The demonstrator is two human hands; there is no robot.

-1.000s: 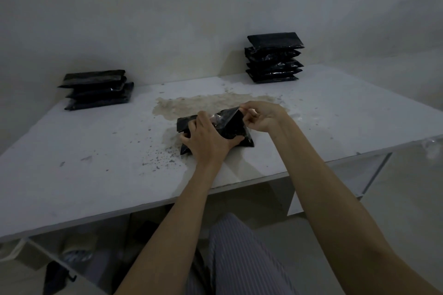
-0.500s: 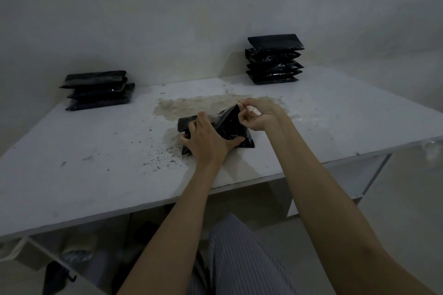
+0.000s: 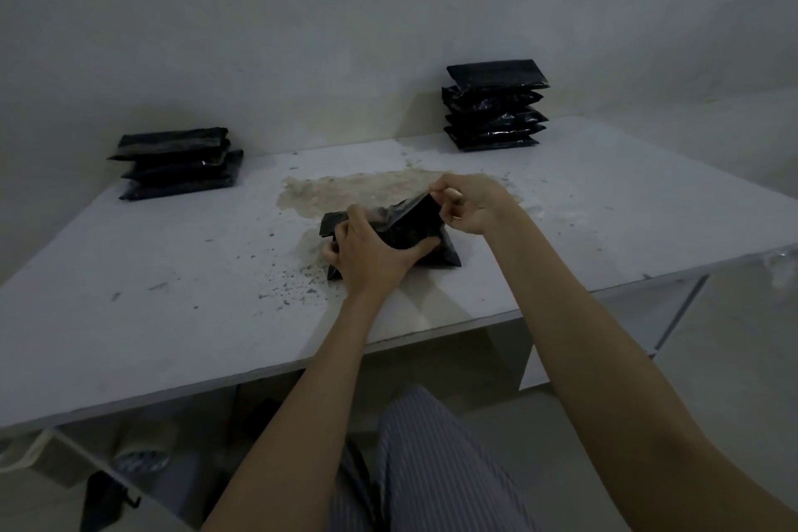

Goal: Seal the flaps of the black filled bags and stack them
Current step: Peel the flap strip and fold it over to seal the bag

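Bag in hand: a black filled bag (image 3: 406, 231) is lying on the white table (image 3: 604, 220), near the front edge and about midway across, over a patch of spilled grit.
Flap: the flap (image 3: 421, 207) at the bag's far right corner is raised off the body and is not yet pressed down.
Left hand: the left hand (image 3: 367, 255) is curled over the bag's near side, fingers and thumb wrapped round it, so the body is held down.
Right hand: the right hand (image 3: 470, 203) is closed in a narrow pinch on the raised flap; what lies between the fingertips beyond the flap cannot be told.
Step in hand: judged to be the sealing of this flap, with stacking yet to come.
How it is best done: the body should be kept pinned so the filling is not shifted; the flap should be drawn taut, laid square to the mouth, then pressed along its whole edge from one end to the other, so no wrinkle or grit is trapped.
Risk: more spillage is likely if the bag is tilted while unsealed.
Stacks: a taller stack (image 3: 494, 108) is set at the far right by the wall, a lower stack (image 3: 177, 162) at the far left; which one holds sealed bags cannot be told.
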